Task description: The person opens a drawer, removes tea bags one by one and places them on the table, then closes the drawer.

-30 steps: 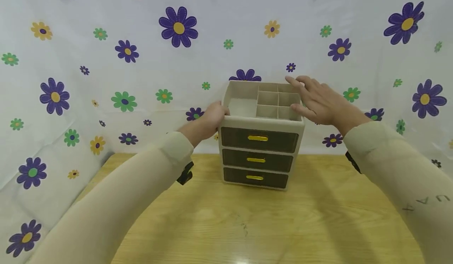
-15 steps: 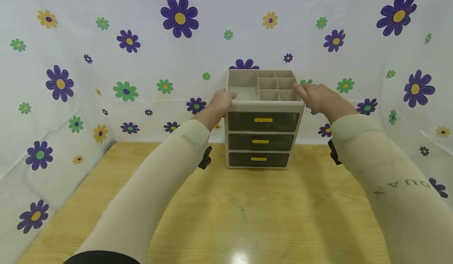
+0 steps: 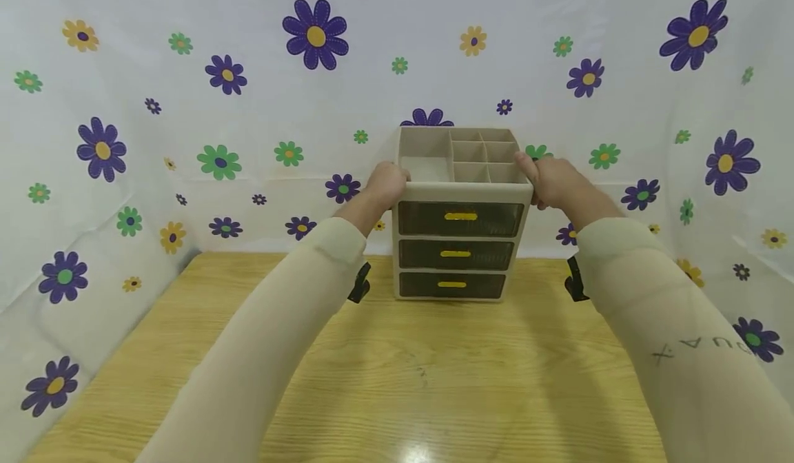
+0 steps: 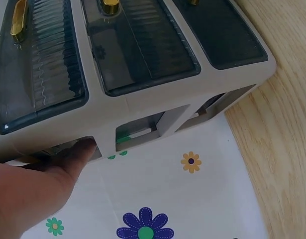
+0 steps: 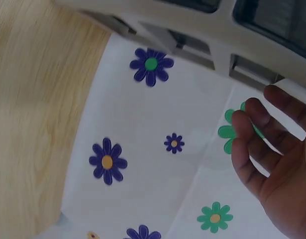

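Observation:
A beige desktop drawer unit (image 3: 462,192) stands upright on the table against the back cloth. It has three dark see-through drawers with gold handles, all closed, and a divided open top tray (image 3: 426,168). My left hand (image 3: 386,184) grips its upper left side, thumb over the rim; in the left wrist view the fingers (image 4: 80,155) reach into the top side opening. My right hand (image 3: 555,182) is at the upper right corner with the thumb at the rim. In the right wrist view its fingers (image 5: 257,117) are loosely bent beside the side wall, apart from it.
The wooden table (image 3: 422,380) stretches in front of the unit. A white cloth (image 3: 248,125) with purple, orange and green flowers hangs behind and along both sides, close behind the unit.
My right hand has come down from above the tray to the unit's right corner, its fingers dropping outside the wall. The left hand stays on the left side. The head view has shifted slightly.

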Tool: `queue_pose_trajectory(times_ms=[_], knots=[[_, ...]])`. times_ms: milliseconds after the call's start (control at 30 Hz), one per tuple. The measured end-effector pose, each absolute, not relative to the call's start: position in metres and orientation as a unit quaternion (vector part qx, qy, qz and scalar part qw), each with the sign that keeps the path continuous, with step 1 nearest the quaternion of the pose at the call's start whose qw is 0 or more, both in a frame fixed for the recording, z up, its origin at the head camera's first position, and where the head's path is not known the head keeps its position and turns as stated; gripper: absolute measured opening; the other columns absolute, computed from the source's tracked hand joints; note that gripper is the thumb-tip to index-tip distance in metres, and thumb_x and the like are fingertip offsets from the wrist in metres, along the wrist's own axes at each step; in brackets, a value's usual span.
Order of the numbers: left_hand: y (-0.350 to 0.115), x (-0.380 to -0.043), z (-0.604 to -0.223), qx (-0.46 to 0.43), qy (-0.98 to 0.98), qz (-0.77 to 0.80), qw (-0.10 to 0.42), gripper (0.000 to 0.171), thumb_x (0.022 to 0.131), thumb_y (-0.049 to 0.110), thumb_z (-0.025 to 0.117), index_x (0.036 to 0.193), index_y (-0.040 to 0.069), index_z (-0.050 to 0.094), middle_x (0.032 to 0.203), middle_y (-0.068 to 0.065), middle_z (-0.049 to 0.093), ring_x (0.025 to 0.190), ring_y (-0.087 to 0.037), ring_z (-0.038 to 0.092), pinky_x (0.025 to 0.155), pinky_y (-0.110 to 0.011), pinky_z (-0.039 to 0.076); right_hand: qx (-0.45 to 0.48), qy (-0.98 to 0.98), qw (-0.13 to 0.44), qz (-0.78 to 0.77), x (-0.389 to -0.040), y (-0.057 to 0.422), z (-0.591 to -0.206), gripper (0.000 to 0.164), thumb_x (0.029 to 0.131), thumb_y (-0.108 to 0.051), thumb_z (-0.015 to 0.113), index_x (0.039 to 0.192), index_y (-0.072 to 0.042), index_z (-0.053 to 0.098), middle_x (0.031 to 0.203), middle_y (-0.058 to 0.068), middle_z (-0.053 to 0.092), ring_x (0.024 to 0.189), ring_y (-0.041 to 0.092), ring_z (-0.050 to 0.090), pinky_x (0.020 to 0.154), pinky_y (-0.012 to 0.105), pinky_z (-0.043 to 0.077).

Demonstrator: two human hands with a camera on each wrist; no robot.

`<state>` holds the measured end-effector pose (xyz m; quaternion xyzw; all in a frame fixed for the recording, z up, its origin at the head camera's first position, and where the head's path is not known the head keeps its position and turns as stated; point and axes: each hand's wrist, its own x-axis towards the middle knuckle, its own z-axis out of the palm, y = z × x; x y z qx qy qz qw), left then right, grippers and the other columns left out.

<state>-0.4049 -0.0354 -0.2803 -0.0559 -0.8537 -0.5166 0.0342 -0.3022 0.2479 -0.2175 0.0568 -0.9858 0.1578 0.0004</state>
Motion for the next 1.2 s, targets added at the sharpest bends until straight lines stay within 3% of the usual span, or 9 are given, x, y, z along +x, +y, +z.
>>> queue_pose_trajectory(times_ms=[100,267,367,533,633,800,900,1033,1200], knots=[[-0.038,-0.405,-0.277,-0.057,-0.861,-0.506,0.021,0.029,0.089,0.014,0.05,0.11,-0.003,0.059,0.111,-0.013,0.06,0.097,-0.024,0.058,0.081,-0.033,0.057,0.054,-0.989,0.031,0.138,-0.298,0.245,-0.215,0.08,0.105,-0.057,0.012,0.13,0.007,0.054,0.11,0.029,0.067,0.096,0.042,0.067,0.085,0.056,0.056],[-0.035,-0.307,-0.218,-0.014,-0.883,-0.467,-0.029,0.048,0.102,0.017,0.038,0.146,0.003,0.025,0.142,-0.022,0.045,0.129,-0.033,0.047,0.112,-0.045,0.042,0.049,-0.981,0.148,0.115,-0.285,0.23,-0.205,0.054,0.106,-0.04,0.037,0.142,-0.001,0.044,0.125,0.029,0.058,0.1,0.042,0.06,0.081,0.055,0.057],[-0.036,-0.299,-0.216,-0.013,-0.903,-0.428,-0.014,0.051,0.101,0.021,0.037,0.145,0.001,0.022,0.136,-0.024,0.047,0.124,-0.035,0.05,0.111,-0.047,0.044,0.129,-0.95,0.266,0.102,-0.271,0.216,-0.204,0.036,0.102,-0.023,0.049,0.128,0.002,0.055,0.106,0.022,0.062,0.085,0.034,0.059,0.069,0.046,0.058],[-0.038,-0.321,-0.229,-0.049,-0.924,-0.378,0.024,0.05,0.103,0.03,0.039,0.142,0.002,0.029,0.129,-0.023,0.051,0.115,-0.033,0.054,0.103,-0.047,0.049,0.455,-0.791,0.407,-0.031,-0.253,0.195,-0.222,0.006,0.085,-0.003,0.063,0.088,0.001,0.064,0.074,0.011,0.061,0.062,0.024,0.057,0.051,0.032,0.054],[-0.038,-0.321,-0.227,-0.062,-0.93,-0.36,0.035,0.053,0.107,0.041,0.035,0.141,0.001,0.032,0.13,-0.024,0.052,0.117,-0.034,0.054,0.104,-0.046,0.048,0.528,-0.743,0.394,-0.113,-0.246,0.183,-0.239,0.009,0.083,-0.005,0.066,0.09,0.001,0.066,0.076,0.01,0.064,0.064,0.023,0.062,0.056,0.03,0.058],[-0.041,-0.323,-0.226,-0.075,-0.933,-0.35,0.025,0.06,0.11,0.042,0.018,0.147,-0.001,0.039,0.145,-0.02,0.049,0.134,-0.034,0.047,0.115,-0.044,0.04,0.442,-0.793,0.372,-0.195,-0.24,0.171,-0.257,0.026,0.094,-0.009,0.066,0.114,0.007,0.066,0.101,0.02,0.07,0.089,0.03,0.071,0.08,0.037,0.063],[-0.045,-0.326,-0.224,-0.092,-0.93,-0.357,0.001,0.058,0.11,0.039,0.016,0.139,0.001,0.047,0.13,-0.02,0.056,0.113,-0.031,0.057,0.095,-0.039,0.053,0.411,-0.802,0.37,-0.227,-0.241,0.169,-0.262,0.027,0.094,-0.008,0.067,0.116,0.008,0.065,0.103,0.021,0.07,0.091,0.03,0.07,0.081,0.036,0.063],[-0.055,-0.331,-0.214,-0.1,-0.9,-0.411,-0.104,0.047,0.109,0.041,0.022,0.109,0.004,0.051,0.086,-0.011,0.052,0.069,-0.019,0.05,0.055,-0.028,0.046,0.41,-0.79,0.378,-0.254,-0.242,0.168,-0.266,0.022,0.093,-0.005,0.068,0.112,0.007,0.067,0.098,0.019,0.069,0.087,0.028,0.067,0.078,0.031,0.062],[-0.065,-0.339,-0.192,-0.033,-0.84,-0.49,-0.229,0.034,0.106,0.038,0.043,0.113,0.006,0.05,0.087,-0.006,0.052,0.074,-0.018,0.051,0.062,-0.026,0.046,0.41,-0.786,0.388,-0.253,-0.246,0.166,-0.268,0.016,0.092,-0.001,0.069,0.106,0.006,0.069,0.093,0.018,0.067,0.083,0.027,0.066,0.075,0.03,0.062]])
